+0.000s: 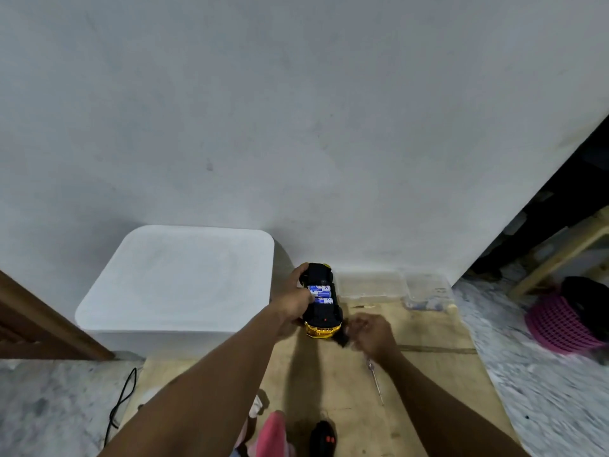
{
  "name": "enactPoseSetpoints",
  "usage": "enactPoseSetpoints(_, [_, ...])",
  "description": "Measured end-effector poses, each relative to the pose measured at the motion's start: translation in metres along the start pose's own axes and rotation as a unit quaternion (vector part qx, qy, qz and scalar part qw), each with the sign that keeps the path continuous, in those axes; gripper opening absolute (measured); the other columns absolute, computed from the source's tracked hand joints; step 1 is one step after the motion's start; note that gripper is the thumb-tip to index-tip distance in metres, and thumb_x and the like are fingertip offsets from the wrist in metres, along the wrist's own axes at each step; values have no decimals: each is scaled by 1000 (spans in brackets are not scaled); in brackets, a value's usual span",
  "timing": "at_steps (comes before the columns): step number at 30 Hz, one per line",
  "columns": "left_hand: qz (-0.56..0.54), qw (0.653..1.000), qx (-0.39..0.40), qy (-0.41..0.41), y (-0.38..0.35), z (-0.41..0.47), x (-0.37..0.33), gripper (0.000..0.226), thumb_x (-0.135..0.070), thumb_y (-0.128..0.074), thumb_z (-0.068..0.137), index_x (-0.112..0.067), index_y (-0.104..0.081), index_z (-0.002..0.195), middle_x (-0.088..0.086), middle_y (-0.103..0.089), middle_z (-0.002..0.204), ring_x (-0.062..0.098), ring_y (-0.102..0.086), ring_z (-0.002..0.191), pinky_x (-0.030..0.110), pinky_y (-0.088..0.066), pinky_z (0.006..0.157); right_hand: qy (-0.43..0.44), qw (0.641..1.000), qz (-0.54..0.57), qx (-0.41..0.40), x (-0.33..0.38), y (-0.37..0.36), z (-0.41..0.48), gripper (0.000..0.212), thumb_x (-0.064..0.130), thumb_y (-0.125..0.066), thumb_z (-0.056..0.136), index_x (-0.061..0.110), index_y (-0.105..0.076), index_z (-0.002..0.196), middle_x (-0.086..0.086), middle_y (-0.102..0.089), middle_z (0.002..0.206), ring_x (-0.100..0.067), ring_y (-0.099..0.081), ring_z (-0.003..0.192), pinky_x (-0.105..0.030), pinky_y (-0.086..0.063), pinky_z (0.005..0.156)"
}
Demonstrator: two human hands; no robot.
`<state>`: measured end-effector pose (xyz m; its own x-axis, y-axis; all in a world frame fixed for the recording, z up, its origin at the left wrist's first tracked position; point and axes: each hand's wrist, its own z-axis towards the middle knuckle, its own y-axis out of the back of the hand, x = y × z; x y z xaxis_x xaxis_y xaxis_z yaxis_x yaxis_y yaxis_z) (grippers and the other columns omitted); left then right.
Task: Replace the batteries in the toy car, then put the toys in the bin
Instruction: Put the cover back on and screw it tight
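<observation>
My left hand [298, 300] grips the toy car [322, 313] belly-up, with 3 blue batteries [320, 293] seated in its open bay. My right hand [370, 331], at 4 o'clock of the car, pinches a small black piece [342, 338] — the cover, I judge, though blur hides detail. Next I must seat it squarely over the bay, then fetch the screwdriver [375, 379] at 5 o'clock. The bin [178, 278] sits at 9 o'clock.

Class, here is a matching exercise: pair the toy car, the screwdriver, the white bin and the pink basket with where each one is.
1 toy car
2 screwdriver
3 white bin
4 pink basket

A far right, on the floor
B lidded, by the wall
C gripped by the left hand, underside up
D lying on the board

Pairs: 1-C, 2-D, 3-B, 4-A
</observation>
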<state>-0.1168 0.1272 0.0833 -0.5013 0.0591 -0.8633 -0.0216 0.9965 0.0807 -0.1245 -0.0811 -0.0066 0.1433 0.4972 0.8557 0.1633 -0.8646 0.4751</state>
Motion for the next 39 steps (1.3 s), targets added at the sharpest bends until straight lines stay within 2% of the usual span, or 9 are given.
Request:
enactPoseSetpoints(3, [-5, 1000, 15, 10, -1, -9, -6, 75, 12, -44, 86, -45, -42, 135, 7, -64, 113, 22, -65, 87, 35, -57, 63, -29, 970, 230, -72, 47, 34, 11, 15, -6, -70, 84, 3, -73, 96, -14, -74, 86, -20, -68, 64, -31, -57, 56])
enactPoseSetpoints(5, [-2, 1000, 23, 15, 0, -16, -9, 74, 10, -45, 86, -48, -42, 131, 8, -63, 117, 24, -65, 90, 34, -55, 58, -15, 961, 269, -59, 74, 53, 16, 16, -1, -72, 84, 5, -73, 99, -12, -73, 89, -23, -69, 70, -34, -59, 62])
enactPoseSetpoints(11, [-9, 1000, 12, 16, 3, -28, -9, 73, 11, -48, 87, -48, -43, 130, 8, -61, 119, 26, -64, 91, 34, -54, 57, -17, 974, 224, 37, 102, 65, 8, 17, 0, -72, 84, 3, -72, 101, -13, -69, 85, -22, -68, 76, -35, -61, 66])
enactPoseSetpoints(17, [-8, 1000, 11, 9, 4, -34, -4, 76, 13, -45, 87, -44, -42, 136, 11, -61, 122, 29, -64, 92, 38, -55, 66, -72, 973, 218, 34, 82, 54, -5, 16, -1, -70, 86, 1, -70, 102, -14, -70, 90, -21, -65, 71, -30, -58, 59])
enactPoseSetpoints(21, [-8, 1000, 12, 3, 5, -41, -7, 74, 13, -45, 89, -43, -40, 136, 10, -59, 124, 24, -62, 85, 35, -53, 61, -84, 969, 232, 27, 83, 54, -7, 14, 3, -68, 89, 7, -70, 102, -12, -71, 94, -25, -66, 79, -32, -55, 65])
enactPoseSetpoints(26, [-3, 999, 32, 14, 3, -44, -9, 72, 10, -43, 85, -50, -45, 125, 7, -64, 112, 26, -64, 86, 35, -53, 66, -17, 987, 142, 79, 101, 53, -10, 12, 8, -69, 90, 14, -72, 99, -8, -72, 95, -18, -67, 78, -31, -54, 65])
enactPoseSetpoints(33, [-5, 999, 51, 9, 0, -46, -16, 79, 11, -34, 78, -48, -47, 128, 6, -57, 76, 21, -57, 67, 35, -53, 64, 61, 992, 16, 106, 123, 50, -8, 10, 12, -67, 91, 17, -73, 98, -4, -65, 88, -11, -63, 73, -25, -49, 59])
enactPoseSetpoints(36, [-8, 998, 62, 5, 0, -47, -18, 80, 11, -35, 75, -48, -46, 129, 8, -56, 76, 23, -55, 70, 38, -53, 69, 88, 991, -10, 104, 126, 49, -5, 11, 10, -67, 91, 14, -74, 98, -7, -64, 89, -12, -59, 77, -27, -52, 72])
enactPoseSetpoints(39, [-17, 998, 65, 0, 2, -48, -24, 80, 12, -35, 76, -46, -46, 130, 10, -57, 80, 25, -55, 70, 37, -53, 66, 105, 990, -26, 89, 131, 47, -1, 11, 11, -68, 90, 14, -74, 98, -6, -65, 89, -13, -58, 77, -21, -48, 69])
